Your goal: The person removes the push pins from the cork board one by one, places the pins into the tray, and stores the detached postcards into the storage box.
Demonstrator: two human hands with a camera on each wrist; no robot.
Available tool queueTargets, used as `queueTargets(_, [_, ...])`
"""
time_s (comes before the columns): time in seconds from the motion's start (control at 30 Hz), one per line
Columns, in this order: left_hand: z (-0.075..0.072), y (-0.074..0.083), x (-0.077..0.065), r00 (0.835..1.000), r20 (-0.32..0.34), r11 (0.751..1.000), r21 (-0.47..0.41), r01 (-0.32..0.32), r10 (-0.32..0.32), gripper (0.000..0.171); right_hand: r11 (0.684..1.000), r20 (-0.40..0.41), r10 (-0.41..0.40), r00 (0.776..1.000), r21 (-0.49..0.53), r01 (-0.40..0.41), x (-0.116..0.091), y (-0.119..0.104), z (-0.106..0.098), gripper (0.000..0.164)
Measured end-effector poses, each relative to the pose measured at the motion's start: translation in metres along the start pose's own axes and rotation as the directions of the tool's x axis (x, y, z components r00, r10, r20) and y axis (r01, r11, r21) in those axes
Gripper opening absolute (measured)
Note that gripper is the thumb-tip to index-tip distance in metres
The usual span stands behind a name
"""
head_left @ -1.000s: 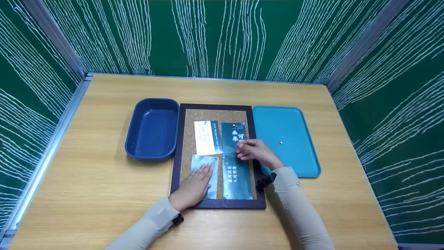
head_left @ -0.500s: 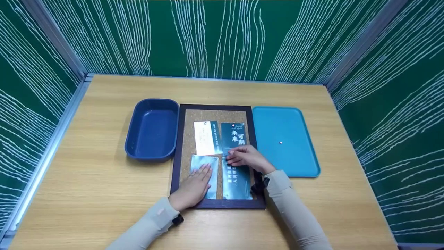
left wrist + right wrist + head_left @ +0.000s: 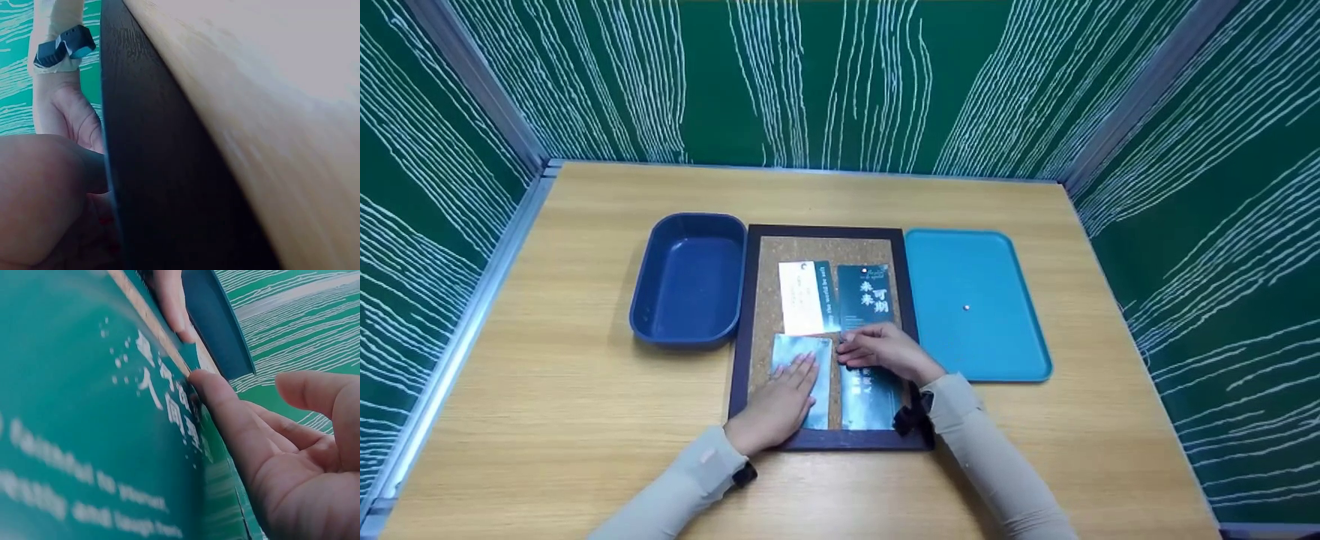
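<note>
Sleeves (image 3: 675, 481): long, pale grey, lightly wrinkled. Left cuff (image 3: 724, 457) bears a lighter patch (image 3: 707, 454) and a small black device (image 3: 745, 474); right cuff (image 3: 956, 399) bears a black two-block device (image 3: 913, 417). Left hand (image 3: 780, 397) and right hand (image 3: 889, 352) are bare.

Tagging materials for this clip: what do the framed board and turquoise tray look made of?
Framed board: matte, speckled tan face suggests cork; grain-like dark frame, perhaps wood. Turquoise tray: probably satin plastic, given uniform color and rounded corners.
</note>
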State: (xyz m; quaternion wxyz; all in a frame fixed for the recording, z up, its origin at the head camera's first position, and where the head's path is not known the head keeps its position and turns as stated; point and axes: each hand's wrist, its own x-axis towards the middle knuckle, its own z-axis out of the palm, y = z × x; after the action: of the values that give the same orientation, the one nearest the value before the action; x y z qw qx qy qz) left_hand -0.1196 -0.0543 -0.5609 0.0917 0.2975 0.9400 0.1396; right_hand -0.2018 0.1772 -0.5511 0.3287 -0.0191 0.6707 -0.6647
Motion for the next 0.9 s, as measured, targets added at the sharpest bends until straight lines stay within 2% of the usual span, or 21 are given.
queueTargets(0.43, [0.000, 0.000, 0.000, 1.000, -0.007, 1.000, 0.007, -0.010, 0.010, 0.054, 0.978, 0.015, 0.008, 1.000, 0.209, -0.011, -0.001, 0.007, 0.006, 0.044])
queueTargets(0.9, [-0.001, 0.001, -0.001, 1.000, 0.002, 1.000, -0.019, 0.015, -0.015, 0.055, 0.946, -0.037, 0.074, 0.997, 0.318, -0.058, -0.003, 0.013, 0.008, 0.041])
